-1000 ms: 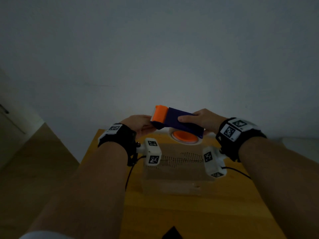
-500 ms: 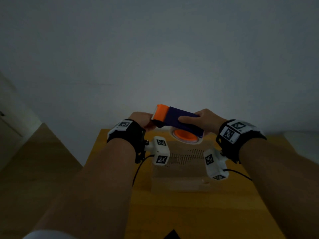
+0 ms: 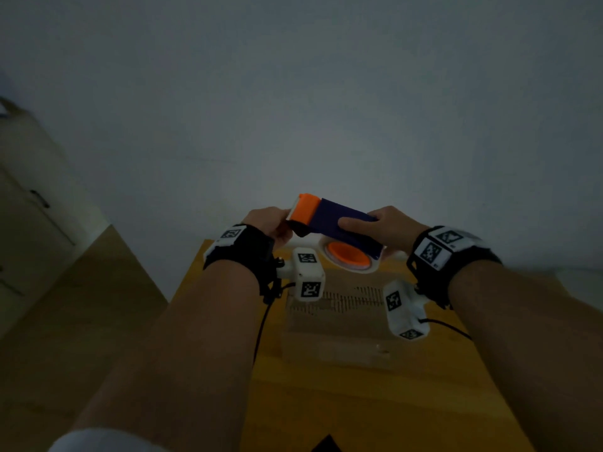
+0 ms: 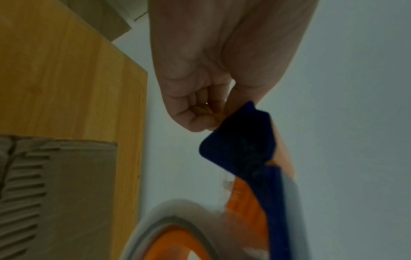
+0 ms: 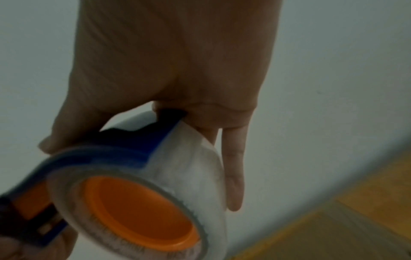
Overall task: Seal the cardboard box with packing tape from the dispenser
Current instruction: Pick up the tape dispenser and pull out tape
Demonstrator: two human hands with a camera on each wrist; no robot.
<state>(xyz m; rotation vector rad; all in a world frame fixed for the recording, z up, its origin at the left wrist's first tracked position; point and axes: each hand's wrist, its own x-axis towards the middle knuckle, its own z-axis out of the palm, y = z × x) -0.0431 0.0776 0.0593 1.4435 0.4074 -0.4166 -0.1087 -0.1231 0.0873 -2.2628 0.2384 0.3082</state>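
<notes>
A blue and orange tape dispenser [image 3: 336, 220] with a clear tape roll [image 3: 350, 261] on an orange hub [image 5: 142, 214] is held in the air above the far end of the table. My right hand [image 3: 385, 226] grips its blue body [image 5: 138, 140], thumb on top and fingers behind the roll. My left hand [image 3: 270, 223] pinches at the dispenser's orange front end [image 3: 305, 208], fingers curled [image 4: 200, 112] beside the blue tip [image 4: 240, 140]. The cardboard box [image 3: 336, 324] sits closed on the wooden table [image 3: 375, 402] below my wrists; its top shows torn corrugation [image 4: 24, 190].
A pale wall [image 3: 293, 109] stands right behind the table's far edge. A cabinet [image 3: 29, 223] stands at the left over the wood floor [image 3: 81, 321]. The table's left edge [image 4: 142, 140] runs close to the box.
Both hands and the dispenser have stayed in nearly the same pose; the view shifted slightly and my left hand closed in on the dispenser's orange end.
</notes>
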